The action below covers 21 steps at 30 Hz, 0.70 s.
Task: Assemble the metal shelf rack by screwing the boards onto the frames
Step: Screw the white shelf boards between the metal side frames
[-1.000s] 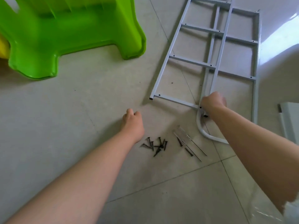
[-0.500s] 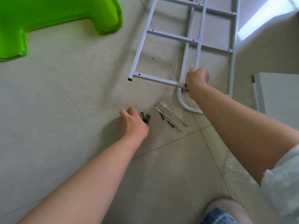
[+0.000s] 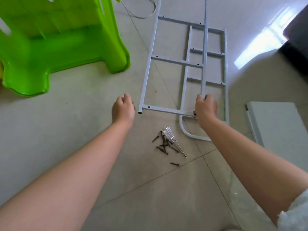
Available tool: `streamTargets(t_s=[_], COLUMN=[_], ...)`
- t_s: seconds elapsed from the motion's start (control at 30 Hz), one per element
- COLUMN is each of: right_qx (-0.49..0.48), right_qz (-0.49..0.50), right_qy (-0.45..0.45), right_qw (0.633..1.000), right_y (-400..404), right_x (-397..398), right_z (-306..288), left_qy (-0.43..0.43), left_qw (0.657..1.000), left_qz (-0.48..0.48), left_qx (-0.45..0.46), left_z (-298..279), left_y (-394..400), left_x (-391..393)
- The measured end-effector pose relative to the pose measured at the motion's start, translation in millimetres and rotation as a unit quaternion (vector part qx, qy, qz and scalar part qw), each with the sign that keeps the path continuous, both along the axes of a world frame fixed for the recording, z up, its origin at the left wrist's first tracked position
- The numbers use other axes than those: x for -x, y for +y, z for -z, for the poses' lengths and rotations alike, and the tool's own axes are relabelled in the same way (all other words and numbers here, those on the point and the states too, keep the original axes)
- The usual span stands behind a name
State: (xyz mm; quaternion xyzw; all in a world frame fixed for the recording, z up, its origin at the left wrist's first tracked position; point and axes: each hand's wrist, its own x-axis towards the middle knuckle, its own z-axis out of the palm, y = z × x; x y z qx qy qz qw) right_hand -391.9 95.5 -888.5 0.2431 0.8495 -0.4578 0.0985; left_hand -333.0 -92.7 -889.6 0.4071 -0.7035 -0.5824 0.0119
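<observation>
**Frame held at near corner; left hand free beside it**

Two pale grey metal frames lay on the tiled floor (image 3: 83, 130), overlapping. The upper frame (image 3: 176, 61) had its near left corner at the floor just right of the left hand; its long rails ran away from the camera. The lower frame (image 3: 224, 72) lay beneath and to the right, with a curved foot (image 3: 183, 130) showing at its near end.

Right hand (image 3: 206, 109): fingers curled round the right-hand rail of the upper frame at its near corner, grasping it. Whether that corner was lifted off the lower frame could not be told.

Left hand (image 3: 123, 109): hovered over the floor just left of the upper frame's near left corner, not touching it. Fingers loosely curled, nothing held.

Dark screws (image 3: 164, 145) lay in a loose heap on the floor between the two forearms, nearer the camera than the frames. One screw lay apart, closer still. A clear-handled screwdriver (image 3: 173, 141) lay across the heap, its tip pointing toward the right forearm.

Surroundings: a green plastic stool (image 3: 58, 47) stood at left, well apart from the frames. A white board (image 3: 280, 127) lay flat at right, just beyond the lower frame. A thin cable (image 3: 140, 14) curved on the floor at the far end, near the upper frame's left rail. A dark object (image 3: 298, 39) stood at the far right edge, too blurred to identify
</observation>
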Motion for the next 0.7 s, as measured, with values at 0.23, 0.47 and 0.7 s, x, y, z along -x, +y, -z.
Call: streamTargets(t_s=[0.23,0.47,0.7], right_qx=[0.072,0.057,0.04], right_qz=[0.007,-0.018,-0.148], right_qy=[0.098,0.199,0.206], right_qw=[0.993,0.978,0.967], right_y=[-5.1,-34.2,-108.3], right_x=[0.0,6.0,-6.4], right_z=[-47.1,-84.8,-82.7], left_qy=[-0.036,-0.033,-0.093], left_qw=[0.923,0.87,0.871], left_qz=[0.237,0.187,0.085], left_qx=[0.302,0.455,0.474], left_z=[-82.6,-124.9,-108.0], left_y=[6.8,-15.1,-77.9], left_x=[45.6,43.7,-10.9])
